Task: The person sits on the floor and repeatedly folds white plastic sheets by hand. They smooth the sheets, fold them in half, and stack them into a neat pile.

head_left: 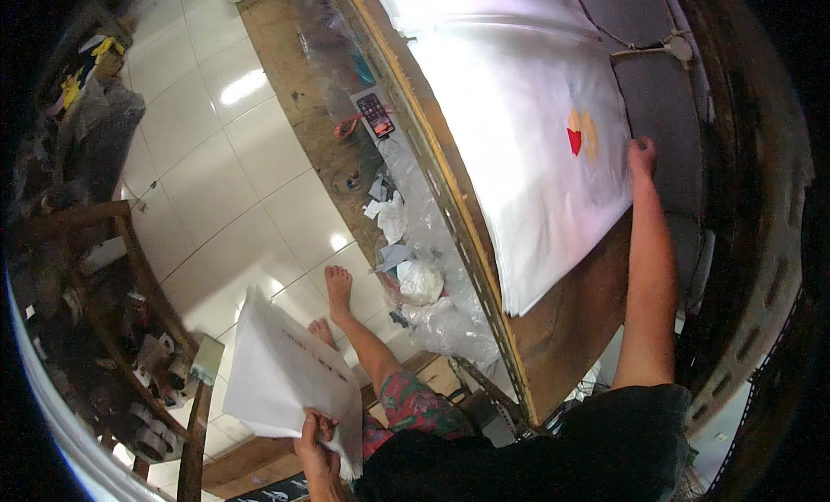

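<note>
My left hand (317, 441) is closed on the near edge of a flat white sheet (285, 372) with dark print, held low at my left; whether it is one layer or several I cannot tell. On the raised table lies a stack of large white sheets (536, 156), the top one bearing a red and yellow-orange mark (575, 139). My right arm reaches forward to the stack's right edge. There my right hand (641, 156) has its fingers curled in, and what they pinch, if anything, is too small to make out.
A wooden board with a metal edge (467, 217) borders the stack. Left of it are a phone (375, 115), clear plastic and crumpled scraps (419, 281). Wooden shelving (130, 303) with rolls stands at the left. A cord with a round fitting (679, 51) runs at the upper right.
</note>
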Motion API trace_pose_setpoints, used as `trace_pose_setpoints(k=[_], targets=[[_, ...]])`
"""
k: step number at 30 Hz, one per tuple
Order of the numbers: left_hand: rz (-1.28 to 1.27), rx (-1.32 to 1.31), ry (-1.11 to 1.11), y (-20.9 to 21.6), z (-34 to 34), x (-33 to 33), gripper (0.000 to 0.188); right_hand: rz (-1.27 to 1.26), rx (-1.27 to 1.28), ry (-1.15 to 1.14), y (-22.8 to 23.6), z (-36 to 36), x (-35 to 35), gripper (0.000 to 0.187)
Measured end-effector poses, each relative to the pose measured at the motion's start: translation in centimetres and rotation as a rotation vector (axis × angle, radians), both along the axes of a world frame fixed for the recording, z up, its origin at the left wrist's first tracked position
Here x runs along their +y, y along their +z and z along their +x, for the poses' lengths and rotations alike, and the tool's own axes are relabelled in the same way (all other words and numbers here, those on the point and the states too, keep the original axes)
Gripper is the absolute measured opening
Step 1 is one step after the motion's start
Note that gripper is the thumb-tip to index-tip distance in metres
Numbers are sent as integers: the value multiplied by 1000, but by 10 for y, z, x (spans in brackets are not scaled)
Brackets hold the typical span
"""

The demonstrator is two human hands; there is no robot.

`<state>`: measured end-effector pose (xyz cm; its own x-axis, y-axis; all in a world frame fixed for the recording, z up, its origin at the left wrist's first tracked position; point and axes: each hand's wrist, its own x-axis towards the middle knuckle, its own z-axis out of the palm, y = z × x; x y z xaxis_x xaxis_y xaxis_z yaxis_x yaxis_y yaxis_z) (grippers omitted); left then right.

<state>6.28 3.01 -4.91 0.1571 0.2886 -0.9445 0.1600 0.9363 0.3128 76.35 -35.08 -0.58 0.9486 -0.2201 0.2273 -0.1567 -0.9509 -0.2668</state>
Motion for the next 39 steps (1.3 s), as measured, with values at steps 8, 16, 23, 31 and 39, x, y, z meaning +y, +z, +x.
trace_pose_setpoints(k=[8,16,23,31,39], targets=[[-7,76,-66,-51,-35,8,24,77,383,12,14,70,5,70],[26,240,-14,-37,18,17,23,-14,616,59,29,113,-42,85],[64,285,-43,-22,37,20,24,60,613,60,5,116,-33,91],[101,284,-60,-28,32,20,25,-92,450,120,0,106,-10,75],[-27,207,-23,-46,3,27,23,-67,587,73,18,89,23,85]])
